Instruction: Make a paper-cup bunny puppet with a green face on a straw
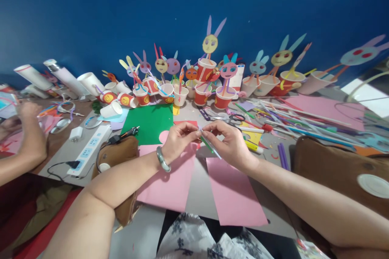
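Observation:
My left hand (178, 141) is closed in a pinch, thumb against fingers, with a bracelet on its wrist. My right hand (227, 143) pinches close beside it, fingertips nearly touching. Between them they grip thin strips (215, 150), green and pale, slanting down to the right; whether these are paper or pipe cleaner I cannot tell. The upper ends are hidden by the fingertips. Below lie two pink paper sheets (173, 186), a left one and a right one (234, 194). A green sheet (148, 121) lies behind my left hand, and scissors (235, 118) behind my right.
Paper cups with rabbit-faced figures (206, 68) line the blue wall. Colourful sticks (304, 121) are heaped at right, near a brown bag (331, 174). At left are a power strip (89, 149), a brown pouch (120, 153) and another person's arm (32, 137).

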The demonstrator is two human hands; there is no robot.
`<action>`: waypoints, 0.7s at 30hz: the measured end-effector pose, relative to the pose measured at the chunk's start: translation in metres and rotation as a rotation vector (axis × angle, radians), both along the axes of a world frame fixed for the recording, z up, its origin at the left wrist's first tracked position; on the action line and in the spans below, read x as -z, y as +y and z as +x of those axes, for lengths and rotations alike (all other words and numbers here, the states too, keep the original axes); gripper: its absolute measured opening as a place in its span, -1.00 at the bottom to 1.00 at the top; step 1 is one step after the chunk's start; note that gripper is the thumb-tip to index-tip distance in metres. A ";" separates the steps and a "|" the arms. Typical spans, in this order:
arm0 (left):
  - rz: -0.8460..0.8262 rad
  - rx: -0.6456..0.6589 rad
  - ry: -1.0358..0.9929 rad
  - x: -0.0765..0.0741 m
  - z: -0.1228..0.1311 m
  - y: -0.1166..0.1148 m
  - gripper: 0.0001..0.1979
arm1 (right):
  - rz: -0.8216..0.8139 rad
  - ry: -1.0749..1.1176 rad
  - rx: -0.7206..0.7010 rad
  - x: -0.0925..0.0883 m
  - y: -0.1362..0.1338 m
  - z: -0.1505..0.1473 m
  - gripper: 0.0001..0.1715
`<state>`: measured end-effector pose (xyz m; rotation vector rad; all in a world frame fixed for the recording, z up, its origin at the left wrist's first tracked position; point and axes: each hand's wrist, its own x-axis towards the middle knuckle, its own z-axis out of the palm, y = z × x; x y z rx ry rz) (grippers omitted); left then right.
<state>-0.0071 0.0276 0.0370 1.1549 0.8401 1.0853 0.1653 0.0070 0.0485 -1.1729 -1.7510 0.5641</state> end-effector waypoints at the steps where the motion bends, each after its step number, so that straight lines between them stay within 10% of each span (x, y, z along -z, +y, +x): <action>1: -0.006 0.002 0.001 -0.001 0.000 0.000 -0.69 | -0.008 0.003 -0.001 0.000 0.000 0.000 -0.81; 14: -0.095 0.041 -0.025 0.003 -0.002 0.005 -0.69 | -0.090 0.010 0.000 -0.001 0.005 0.001 -0.68; 21: -0.237 0.110 -0.058 0.001 -0.001 0.007 -0.68 | -0.408 0.157 -0.135 -0.001 0.012 0.004 -0.56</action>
